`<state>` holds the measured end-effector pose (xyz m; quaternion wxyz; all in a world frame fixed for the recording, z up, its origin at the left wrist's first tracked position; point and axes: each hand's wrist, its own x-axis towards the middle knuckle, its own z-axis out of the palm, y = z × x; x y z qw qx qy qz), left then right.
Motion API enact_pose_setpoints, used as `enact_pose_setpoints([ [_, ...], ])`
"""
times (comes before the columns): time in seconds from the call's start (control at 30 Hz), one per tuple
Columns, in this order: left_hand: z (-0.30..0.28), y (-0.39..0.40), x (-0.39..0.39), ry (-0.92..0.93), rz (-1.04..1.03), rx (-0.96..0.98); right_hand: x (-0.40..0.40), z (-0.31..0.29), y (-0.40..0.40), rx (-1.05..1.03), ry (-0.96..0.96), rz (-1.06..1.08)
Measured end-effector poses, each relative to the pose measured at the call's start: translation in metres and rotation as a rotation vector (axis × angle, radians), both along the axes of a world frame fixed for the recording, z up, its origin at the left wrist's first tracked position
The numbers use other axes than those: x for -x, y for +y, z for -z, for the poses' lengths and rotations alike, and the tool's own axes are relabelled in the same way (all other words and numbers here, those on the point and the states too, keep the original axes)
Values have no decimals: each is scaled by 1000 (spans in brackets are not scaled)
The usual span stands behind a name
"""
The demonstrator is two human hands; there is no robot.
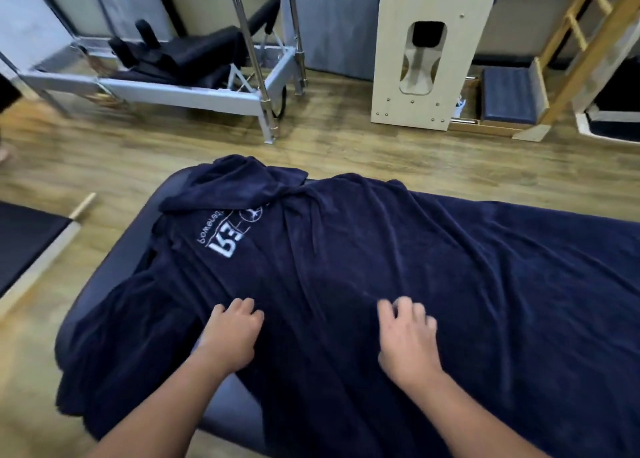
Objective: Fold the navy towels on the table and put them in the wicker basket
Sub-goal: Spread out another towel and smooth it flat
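A large navy towel with a white printed logo lies spread and wrinkled over a padded navy table. Its far left corner is bunched and folded over. My left hand rests on the towel near the front left, fingers bent down onto the cloth. A little to the right, my right hand lies on the towel with its fingers spread and slightly bent. Neither hand lifts any cloth. No wicker basket is in view.
Wood floor surrounds the table. A metal-framed exercise machine stands at the back left. A pale wooden board and a wooden ladder frame stand at the back right. A dark padded platform sits on the left.
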<state>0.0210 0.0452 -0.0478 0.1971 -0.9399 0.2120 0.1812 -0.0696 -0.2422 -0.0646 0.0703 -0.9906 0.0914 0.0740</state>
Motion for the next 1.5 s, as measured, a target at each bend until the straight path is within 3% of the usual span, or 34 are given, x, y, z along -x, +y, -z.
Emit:
enact_pose_setpoints([
  [0.1,4,23,0,77,44,-140,29,8,37,-69,-78,-219],
  [0.2,7,43,-6,33,118,-170,52,7,78,-142,25,-422],
  [0.3,13,56,-15,1,198,-68,60,6,115,-76,209,-477],
  [0.4,13,64,-29,-18,268,15,57,2,144,-46,337,-300],
  [0.6,-5,89,-40,45,394,84,50,-8,184,-2,336,-37],
  [0.7,-18,104,-31,193,330,143,54,-20,193,-119,432,9],
  [0.8,-27,119,-16,453,262,125,63,-28,196,-312,605,-30],
  [0.87,-29,129,-5,704,73,121,67,-27,192,-442,729,-7],
  [0.93,-25,139,1,832,-89,184,68,-25,189,-484,740,44],
  [1.1,-23,147,-1,498,126,338,71,-21,194,-355,472,58],
  [1.33,-53,151,-42,109,139,497,47,-26,211,-357,411,70],
  [1.5,-55,148,-98,16,120,492,14,-33,234,-360,352,23],
])
